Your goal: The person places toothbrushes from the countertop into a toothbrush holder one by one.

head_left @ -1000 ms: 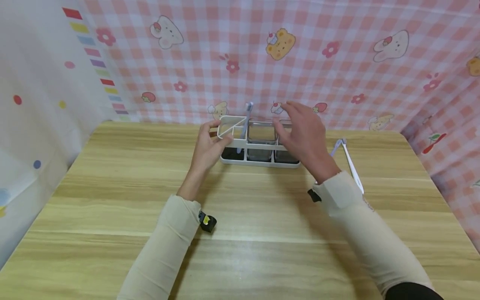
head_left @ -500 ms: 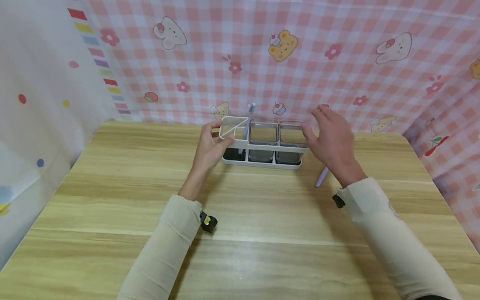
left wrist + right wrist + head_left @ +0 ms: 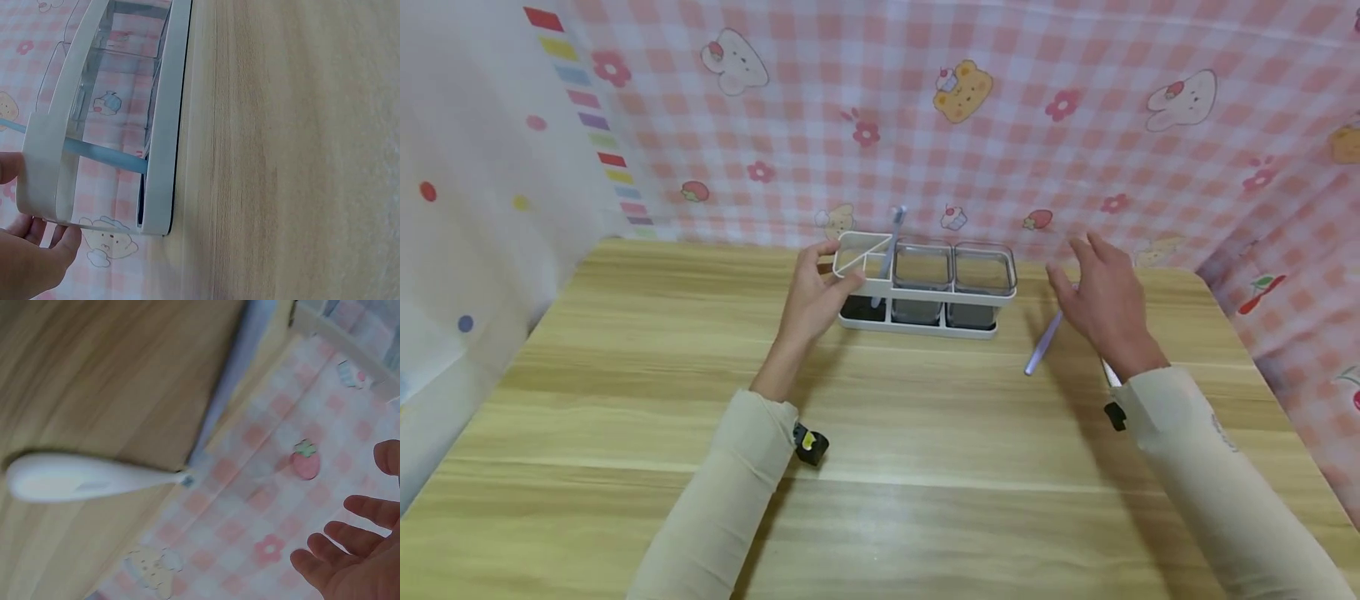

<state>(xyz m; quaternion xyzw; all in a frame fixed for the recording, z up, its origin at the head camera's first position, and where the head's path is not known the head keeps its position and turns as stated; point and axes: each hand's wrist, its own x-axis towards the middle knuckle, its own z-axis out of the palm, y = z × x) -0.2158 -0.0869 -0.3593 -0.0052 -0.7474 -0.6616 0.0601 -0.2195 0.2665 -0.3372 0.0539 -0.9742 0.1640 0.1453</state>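
My left hand (image 3: pixel 812 300) grips the left end of a white toothbrush holder (image 3: pixel 925 295), thumb in front and fingers behind. A pale toothbrush (image 3: pixel 892 246) leans upright in its divided left section; in the left wrist view its handle (image 3: pixel 106 154) crosses the open frame. Two clear grey cups (image 3: pixel 983 267) sit side by side in the holder's other sections. To the right, my right hand (image 3: pixel 1107 304) hovers with fingers spread, holding nothing. Below it lie a purple toothbrush (image 3: pixel 1043 346) and a white-handled toothbrush (image 3: pixel 81 478), partly hidden in the head view.
The wooden table (image 3: pixel 880 467) extends in front of the holder and to both sides. A pink checked cloth (image 3: pixel 865 83) hangs close behind the holder, and a white dotted cloth (image 3: pixel 467 225) hangs on the left.
My right hand has moved from the holder's right cup rightward to above the loose toothbrushes, uncovering both cups. The left hand stays on the holder's left end.
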